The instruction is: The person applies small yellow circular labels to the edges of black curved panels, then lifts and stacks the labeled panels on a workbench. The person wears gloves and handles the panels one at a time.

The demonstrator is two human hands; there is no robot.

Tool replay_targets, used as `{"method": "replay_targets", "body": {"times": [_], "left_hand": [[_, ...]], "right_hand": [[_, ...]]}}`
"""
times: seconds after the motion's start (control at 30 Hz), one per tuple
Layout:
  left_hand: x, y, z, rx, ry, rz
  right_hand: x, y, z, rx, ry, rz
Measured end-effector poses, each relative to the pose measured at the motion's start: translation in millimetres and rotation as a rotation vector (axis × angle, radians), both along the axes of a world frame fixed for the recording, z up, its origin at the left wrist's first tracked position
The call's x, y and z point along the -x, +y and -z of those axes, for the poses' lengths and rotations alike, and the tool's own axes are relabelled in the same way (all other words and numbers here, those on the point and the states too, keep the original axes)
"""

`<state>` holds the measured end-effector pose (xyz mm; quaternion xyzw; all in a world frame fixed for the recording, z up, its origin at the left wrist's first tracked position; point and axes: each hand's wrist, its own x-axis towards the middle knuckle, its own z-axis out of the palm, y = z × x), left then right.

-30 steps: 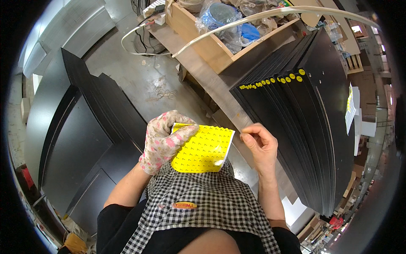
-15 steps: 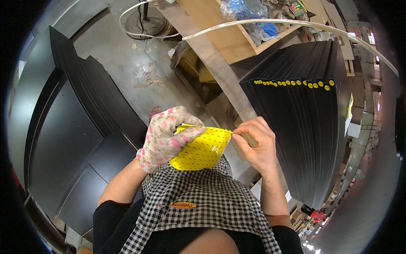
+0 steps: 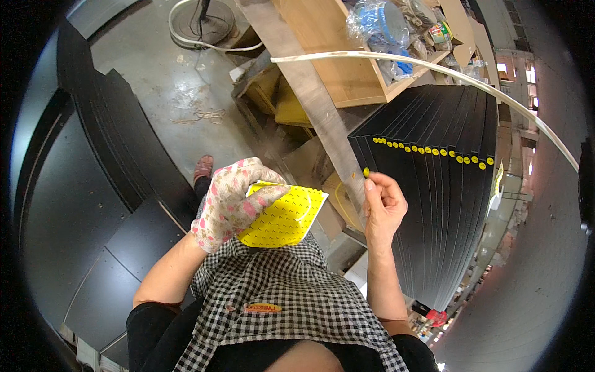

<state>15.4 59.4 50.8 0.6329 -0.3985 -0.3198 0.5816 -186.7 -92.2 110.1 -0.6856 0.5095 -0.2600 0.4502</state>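
Note:
My left hand [image 3: 232, 201], in a white glove with a pink floral print, grips a sheet of yellow stickers [image 3: 282, 217] between thumb and fingers in front of the checked apron. The sheet bends slightly, and rows of small dark marks cover it. My bare right hand [image 3: 384, 201] pinches one round yellow sticker [image 3: 366, 172] at its fingertips, apart from the sheet. Just beyond that hand stands a row of black panels [image 3: 427, 204] on edge. Round yellow stickers [image 3: 443, 152] run in a line along the panels' near corners.
More black panels [image 3: 80, 217] stack up at the left. An open wooden box [image 3: 328, 49] with plastic-wrapped things lies at the top, beside a grey beam [image 3: 310, 80]. A white hose [image 3: 434, 65] arches across. A fan base [image 3: 201, 28] stands on the floor.
My right hand has pulled a round sticker away from the sheet and moved right, toward the upright panels. My left hand still holds the sheet, slightly farther left.

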Motion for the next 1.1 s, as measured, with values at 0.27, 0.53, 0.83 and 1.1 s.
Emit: {"method": "replay_targets", "body": {"times": [0.27, 0.53, 0.83, 1.1], "left_hand": [[31.3, -32.6, 60.2, 0.156, -0.013, 0.195], [69.9, -70.2, 63.4, 0.340, 0.076, 0.207], [75.1, -89.9, 42.1, 0.222, 0.221, 0.305], [77.4, -107.7, 41.0, 0.107, 0.278, 0.402]], "right_hand": [[6.1, -11.6, 39.0, -0.175, -0.105, 0.017], [6.8, -20.9, 50.2, -0.187, -0.170, -0.024], [3.4, -28.8, 50.0, -0.152, -0.132, -0.038], [7.0, -31.8, 50.3, -0.151, -0.138, -0.025]]}}
